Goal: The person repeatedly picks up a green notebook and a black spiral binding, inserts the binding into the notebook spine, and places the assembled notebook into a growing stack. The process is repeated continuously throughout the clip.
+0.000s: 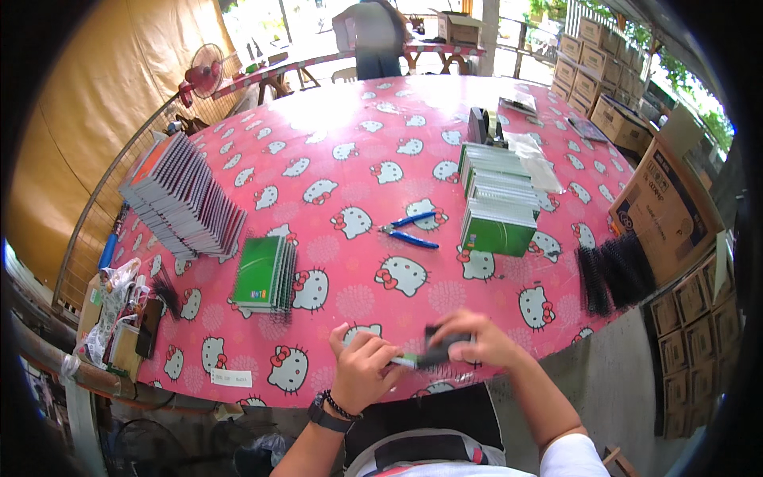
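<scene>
Close to the table's near edge, my left hand point(364, 367) is closed on a small notebook point(406, 360), seen nearly edge-on with a bit of green and white showing. My right hand point(479, 338) curls round a black object point(447, 350) that meets the notebook's right end; motion blur hides its kind. Ahead of my hands lie blue-handled cutting pliers point(412, 230), their handles spread. Left of them sits a short stack of green spiral notebooks point(264, 274). At the right stands a row of green notebooks point(499, 226).
A tall stack of spiral notebooks point(181, 199) leans at the left. Black plastic coils point(616, 274) hang by a cardboard box point(668, 199) at the right edge. A tape dispenser point(483, 127) stands farther back. One person point(377, 40) is by the far table.
</scene>
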Motion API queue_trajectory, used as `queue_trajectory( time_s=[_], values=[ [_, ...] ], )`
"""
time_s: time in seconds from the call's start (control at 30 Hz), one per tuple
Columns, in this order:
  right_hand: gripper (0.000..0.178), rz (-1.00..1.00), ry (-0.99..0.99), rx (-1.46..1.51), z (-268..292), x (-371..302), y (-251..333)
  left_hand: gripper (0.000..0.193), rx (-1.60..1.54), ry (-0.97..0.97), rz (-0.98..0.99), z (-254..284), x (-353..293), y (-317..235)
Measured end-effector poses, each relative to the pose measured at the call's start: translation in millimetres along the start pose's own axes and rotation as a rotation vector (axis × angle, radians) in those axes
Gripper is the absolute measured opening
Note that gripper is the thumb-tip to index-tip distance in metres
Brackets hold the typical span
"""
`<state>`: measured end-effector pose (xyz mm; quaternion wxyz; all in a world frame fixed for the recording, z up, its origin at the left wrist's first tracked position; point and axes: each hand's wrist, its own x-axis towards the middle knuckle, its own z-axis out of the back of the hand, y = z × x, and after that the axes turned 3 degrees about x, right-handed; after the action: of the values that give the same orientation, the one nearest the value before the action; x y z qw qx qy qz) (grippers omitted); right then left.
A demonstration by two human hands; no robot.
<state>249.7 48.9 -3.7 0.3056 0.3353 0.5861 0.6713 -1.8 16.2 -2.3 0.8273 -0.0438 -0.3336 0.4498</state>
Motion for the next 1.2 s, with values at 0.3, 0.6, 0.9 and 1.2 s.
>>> queue_trajectory(
  time_s=[0.3, 0.6, 0.9, 1.2],
  values=[
    [0.044, -0.041, -0.022, 0.104, 1.9, 7.2, 8.2, 0.033, -0.057, -0.034, 0.024, -3.9, 1.5, -0.6],
    [0.034, 0.076, 0.068, 0.118, -4.8, 25.2, 10.4, 0.104, -0.302, -0.425, 0.25, -25.9, -13.4, 11.7],
    [0.045, -0.11, 0.047, -0.26, -3.6, 36.8, 12.6, 0.048, -0.789, -0.104, 0.449, -47.8, -28.2, 34.5],
    [0.046, -0.076, 0.053, -0.234, 4.4, 54.3, 12.8, 0.034, -0.922, 0.071, 0.485, -43.4, -24.7, 31.5]
  ],
)
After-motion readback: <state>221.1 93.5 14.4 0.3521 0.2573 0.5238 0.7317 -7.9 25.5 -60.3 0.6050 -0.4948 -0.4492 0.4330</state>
